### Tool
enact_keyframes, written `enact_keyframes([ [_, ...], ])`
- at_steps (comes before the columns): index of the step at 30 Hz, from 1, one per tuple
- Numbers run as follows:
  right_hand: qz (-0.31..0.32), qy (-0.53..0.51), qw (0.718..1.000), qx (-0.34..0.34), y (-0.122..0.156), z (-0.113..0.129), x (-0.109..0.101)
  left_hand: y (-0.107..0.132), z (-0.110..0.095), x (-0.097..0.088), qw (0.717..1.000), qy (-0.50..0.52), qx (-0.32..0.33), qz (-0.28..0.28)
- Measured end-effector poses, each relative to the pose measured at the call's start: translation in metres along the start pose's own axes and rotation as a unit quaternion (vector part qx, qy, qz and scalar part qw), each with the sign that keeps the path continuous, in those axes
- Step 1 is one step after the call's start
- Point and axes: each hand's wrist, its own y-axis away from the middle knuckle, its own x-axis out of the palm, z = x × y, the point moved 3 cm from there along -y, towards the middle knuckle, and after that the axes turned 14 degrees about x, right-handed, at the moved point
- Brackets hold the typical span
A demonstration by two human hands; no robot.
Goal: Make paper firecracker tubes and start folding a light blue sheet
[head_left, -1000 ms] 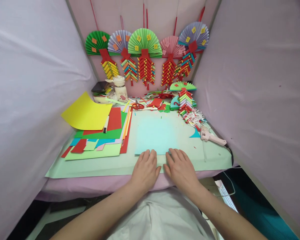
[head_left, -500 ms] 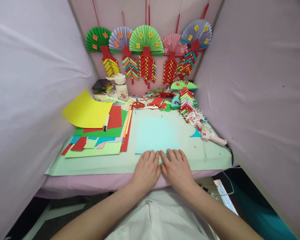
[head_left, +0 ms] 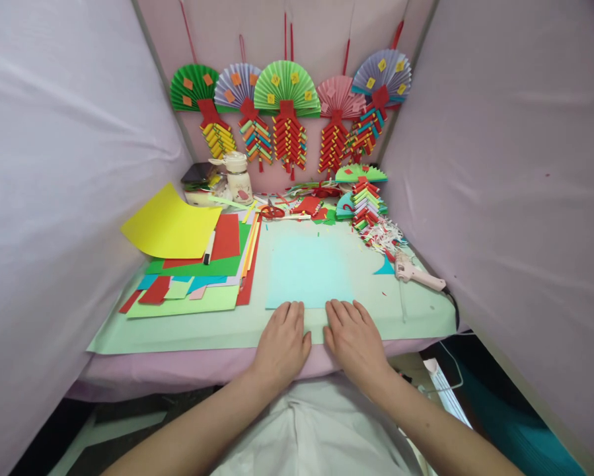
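A pale blue sheet of paper point(head_left: 309, 268) lies flat on the light green table cover in front of me. My left hand point(head_left: 283, 338) rests palm down at its near edge, fingertips pressed on the paper, thumb out to the side. A short gap to the right, my right hand point(head_left: 352, 336) lies the same way, fingertips on the near right part of that edge. Both hands have their fingers stretched out, and neither grips anything. What lies under the palms is hidden.
Stacked coloured paper point(head_left: 187, 304) with a yellow sheet point(head_left: 170, 225) lies left. Red-handled scissors point(head_left: 273, 211) and a bottle point(head_left: 238, 178) stand behind. A hot glue gun point(head_left: 418, 272) and a paper firecracker ornament point(head_left: 366, 201) lie right. Paper fans point(head_left: 287, 86) hang on the back wall.
My hands have moved apart along the near edge of the blue paper, the left one going left, leaving a gap between them. The view has shifted slightly.
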Motion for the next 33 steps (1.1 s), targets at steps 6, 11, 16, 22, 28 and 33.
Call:
enact_keyframes([
  [6,-0.004,0.010,1.000,0.029,0.009,-0.017,0.002,0.019,0.016,-0.007,0.998,-0.020,-0.040,-0.034],
  [11,-0.023,0.002,0.999,0.048,0.012,-0.016,0.004,0.026,0.015,-0.008,0.996,-0.011,-0.062,-0.066],
  [16,-0.040,-0.008,0.997,0.059,0.014,-0.015,0.006,0.028,0.013,-0.005,0.993,0.006,-0.090,-0.073],
  [22,-0.068,-0.012,0.996,0.063,0.018,-0.020,0.015,0.030,0.015,-0.004,0.992,0.013,-0.095,-0.081],
  [28,-0.089,-0.018,0.994,0.055,0.020,-0.026,0.022,0.039,0.017,0.000,0.995,0.022,-0.089,-0.046],
  [33,-0.097,-0.032,0.994,0.035,0.020,-0.028,0.024,0.042,0.019,-0.005,0.992,0.076,-0.098,-0.007],
])
